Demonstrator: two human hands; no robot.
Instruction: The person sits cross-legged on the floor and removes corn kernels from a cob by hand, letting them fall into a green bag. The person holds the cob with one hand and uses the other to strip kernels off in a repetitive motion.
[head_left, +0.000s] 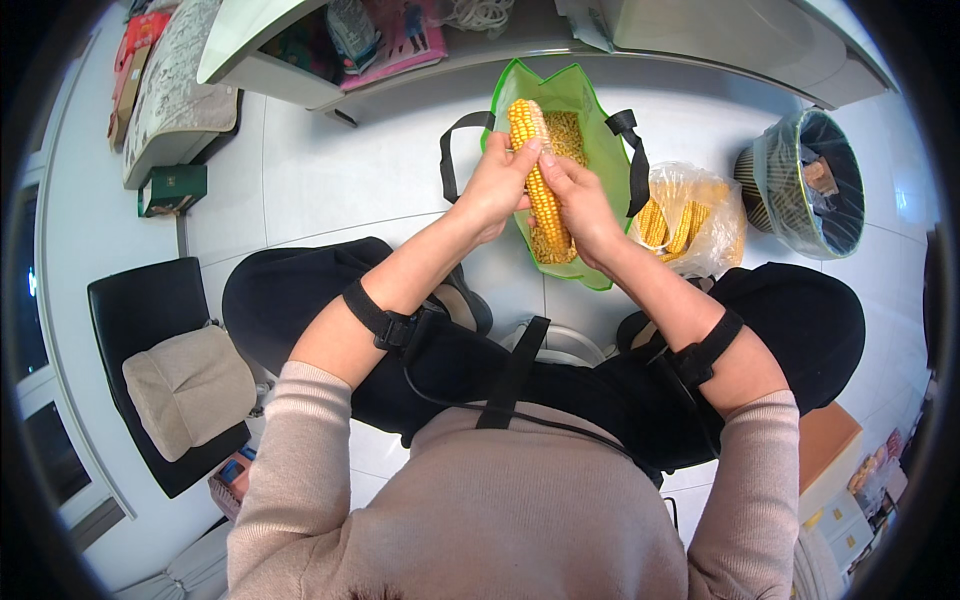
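Both my hands grip one ear of dried yellow corn (546, 204), held at a slant over a green tote bag (607, 217). My left hand (495, 180) wraps the ear's left side, its thumb near the middle. My right hand (585, 199) holds it from the right, thumb pressed beside the other thumb. Along the upper right of the ear runs a pale strip of bare cob. Loose corn kernels (566, 135) lie in the bag, partly hidden by the ear and hands.
Right of the tote, a clear plastic bag (720, 225) holds several ears of corn. A lined trash bin (757, 187) stands beyond it. A white cabinet (675, 37) spans the far side. To the left are a black chair (142, 292) with a beige cushion (191, 390) and a green box (174, 189).
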